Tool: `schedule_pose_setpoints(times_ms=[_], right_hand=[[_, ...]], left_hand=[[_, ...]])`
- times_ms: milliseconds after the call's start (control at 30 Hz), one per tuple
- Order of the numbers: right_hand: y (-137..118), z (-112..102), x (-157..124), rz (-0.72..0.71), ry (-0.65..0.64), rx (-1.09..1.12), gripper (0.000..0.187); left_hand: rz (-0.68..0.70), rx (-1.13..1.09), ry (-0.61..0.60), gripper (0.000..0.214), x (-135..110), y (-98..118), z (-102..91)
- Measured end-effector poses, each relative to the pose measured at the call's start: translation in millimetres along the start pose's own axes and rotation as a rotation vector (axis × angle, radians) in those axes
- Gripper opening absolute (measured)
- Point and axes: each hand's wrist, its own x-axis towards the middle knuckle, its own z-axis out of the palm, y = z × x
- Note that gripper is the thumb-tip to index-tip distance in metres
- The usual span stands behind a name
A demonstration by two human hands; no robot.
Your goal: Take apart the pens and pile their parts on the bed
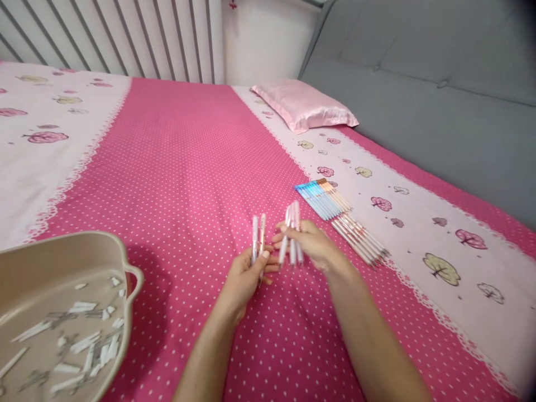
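My left hand (247, 271) is closed around two slim pens (262, 231), one whitish and one with a peach tip, both upright. Close beside it, my right hand (307, 240) grips a small bunch of pale pink pens (294, 231), slightly blurred. Both hands are above the pink dotted bedspread (201, 184). Beyond my right hand lies a neat row of blue-capped pens (317, 199), with orange-brown-capped pens (335, 195) alongside. Nearer to me, a row of whitish pens with reddish marks (360, 239) lies side by side.
A beige basin (111, 240) with a handle stands at the lower left, holding many small white pieces and clear or grey bits. A pink satin pillow (304, 103) lies at the back against a grey padded headboard (419, 84). White slatted panels (113, 39) stand behind the bed.
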Motion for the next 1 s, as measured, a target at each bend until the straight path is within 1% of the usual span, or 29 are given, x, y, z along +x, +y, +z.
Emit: schedule_pose_setpoints(times_ms=[67, 100, 133, 167, 200, 233, 267, 300, 333, 367, 400, 467, 500, 533, 567, 633, 733, 800, 867, 933, 1000], right_hand=[[-1.8, -19.7, 0.8, -0.027, 0.223, -0.339, 0.015], [-2.4, -29.4, 0.9, -0.001, 0.347, -0.557, 0.017], [-2.7, -37.8, 0.5, 0.054, 0.435, -0.755, 0.019], [-3.1, -44.4, -0.4, 0.096, 0.492, -0.917, 0.022], [-3.4, -48.6, -1.8, 0.102, 0.523, -1.031, 0.028], [-3.8, -50.0, -3.6, 0.054, 0.54, -1.088, 0.034], [-4.4, -48.5, -5.7, -0.05, 0.543, -1.083, 0.04], [-5.0, -44.2, -8.0, -0.177, 0.52, -1.011, 0.045], [-5.7, -37.6, -10.1, -0.292, 0.463, -0.888, 0.046], [-6.3, -29.1, -12.0, -0.37, 0.364, -0.732, 0.044], [-6.6, -19.3, -13.5, -0.391, 0.206, -0.553, 0.038], [-6.2, 0.5, -14.9, -0.327, -0.133, -0.265, 0.027], [-5.6, 9.2, -14.9, -0.279, -0.24, -0.172, 0.024], [-4.8, 16.1, -14.4, -0.243, -0.283, -0.111, 0.023], [-3.9, 21.1, -13.6, -0.216, -0.293, -0.069, 0.023], [-2.3, 25.0, -11.4, -0.194, -0.239, -0.033, 0.023], [-1.6, 20.8, -8.3, -0.184, -0.138, -0.022, 0.022], [-2.1, 16.7, -7.2, -0.2, -0.062, -0.015, 0.021], [-2.9, 14.4, -6.6, -0.218, -0.013, -0.004, 0.022], [-3.7, 14.3, -6.3, -0.209, 0.01, 0.006, 0.026], [-4.6, 15.3, -6.2, -0.187, 0.012, 0.019, 0.027]], left_hand=[[-0.017, -0.02, 0.062, 0.033, -0.4, -0.2, -0.3], [-0.017, -0.023, 0.063, 0.034, -0.7, 0.0, -0.5], [-0.012, -0.022, 0.05, 0.035, -1.2, 0.3, -0.7], [-0.005, -0.02, 0.029, 0.037, -1.7, 0.6, -0.8], [0.004, -0.015, 0.009, 0.038, -2.2, 1.1, -0.7], [0.014, -0.01, -0.01, 0.04, -2.7, 1.4, -0.4], [0.024, -0.008, -0.023, 0.041, -3.1, 1.8, 0.0], [0.031, -0.006, -0.035, 0.042, -3.4, 1.9, 0.6], [0.038, -0.004, -0.049, 0.042, -3.6, 1.9, 1.3], [0.046, 0.0, -0.063, 0.04, -3.8, 1.7, 2.1], [0.057, 0.006, -0.073, 0.037, -3.8, 1.4, 2.9], [0.083, 0.022, -0.077, 0.031, -3.8, 0.8, 4.1], [0.095, 0.03, -0.072, 0.028, -3.8, 0.7, 4.6], [0.104, 0.036, -0.065, 0.027, -3.9, 0.7, 5.1], [0.11, 0.041, -0.056, 0.026, -4.1, 1.0, 5.4], [0.118, 0.052, -0.057, 0.024, -4.5, 2.1, 6.1], [0.125, 0.055, -0.061, 0.026, -4.0, 3.1, 7.0], [0.118, 0.031, -0.015, 0.03, -2.1, 2.4, 7.2], [0.116, 0.002, 0.063, 0.03, 0.6, 0.7, 6.9], [0.122, -0.024, 0.123, 0.029, 2.7, -1.0, 6.1], [0.122, -0.04, 0.157, 0.029, 3.5, -2.0, 5.4]])
